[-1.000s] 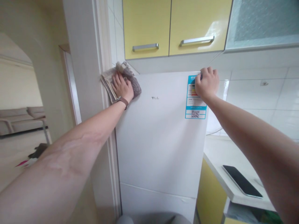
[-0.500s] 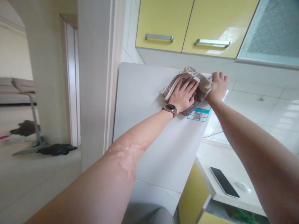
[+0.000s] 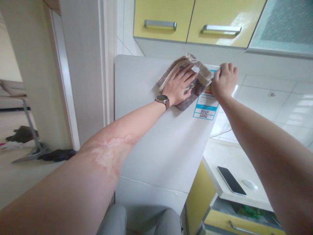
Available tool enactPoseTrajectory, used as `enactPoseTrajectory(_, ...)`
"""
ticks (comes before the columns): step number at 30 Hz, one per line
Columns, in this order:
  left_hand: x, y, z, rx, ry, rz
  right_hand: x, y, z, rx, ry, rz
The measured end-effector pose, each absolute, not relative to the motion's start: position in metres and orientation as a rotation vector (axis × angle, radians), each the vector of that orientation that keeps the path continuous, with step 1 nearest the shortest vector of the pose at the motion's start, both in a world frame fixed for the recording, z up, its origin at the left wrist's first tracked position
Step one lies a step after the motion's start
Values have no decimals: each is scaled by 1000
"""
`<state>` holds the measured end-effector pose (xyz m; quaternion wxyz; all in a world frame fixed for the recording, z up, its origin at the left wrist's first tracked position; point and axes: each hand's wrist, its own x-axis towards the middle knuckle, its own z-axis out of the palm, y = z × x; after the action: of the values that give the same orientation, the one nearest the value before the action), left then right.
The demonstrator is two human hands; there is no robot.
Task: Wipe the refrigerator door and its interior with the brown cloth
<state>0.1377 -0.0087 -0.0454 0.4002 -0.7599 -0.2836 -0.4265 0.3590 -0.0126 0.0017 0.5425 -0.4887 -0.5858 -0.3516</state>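
A white fridge (image 3: 151,143) stands in front of me. My left hand (image 3: 179,85) lies flat with fingers spread on a folded grey-brown cloth (image 3: 198,87), pressing it against the upper part of the fridge door. A watch sits on that wrist. My right hand (image 3: 224,81) is closed round the door's top right corner, just right of the cloth. A blue and white energy label (image 3: 204,109) shows partly below the cloth.
Yellow wall cupboards (image 3: 195,19) with metal handles hang above the fridge. To the right a white counter (image 3: 232,163) holds a black phone (image 3: 231,180). A half-open yellow drawer (image 3: 234,218) is below. A doorway at left shows dark cloth on the floor (image 3: 57,155).
My left hand slid the cloth from the door's top left corner across to the top right, then slightly back left. The right hand stayed on the corner.
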Motion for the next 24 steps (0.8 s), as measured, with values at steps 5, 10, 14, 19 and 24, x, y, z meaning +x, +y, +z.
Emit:
enactPoseTrajectory(5,110,-2,-33,-1940,-824,-1146,358,-15,0,-1151,-1410,-820)
enactPoseTrajectory(10,100,1,-39,-1896,-802,-1283,358,-9,4,-1179,-1380,-859)
enactPoseTrajectory(14,99,1,-49,-1879,-821,-1334,357,-7,6,-1221,-1349,-868)
enactPoseTrajectory(19,95,2,-68,-1806,-928,-1292,357,-9,4,-1200,-1348,-874)
enactPoseTrajectory(24,82,-2,-116,-1776,-1063,-1285,359,-10,3,-1168,-1360,-826)
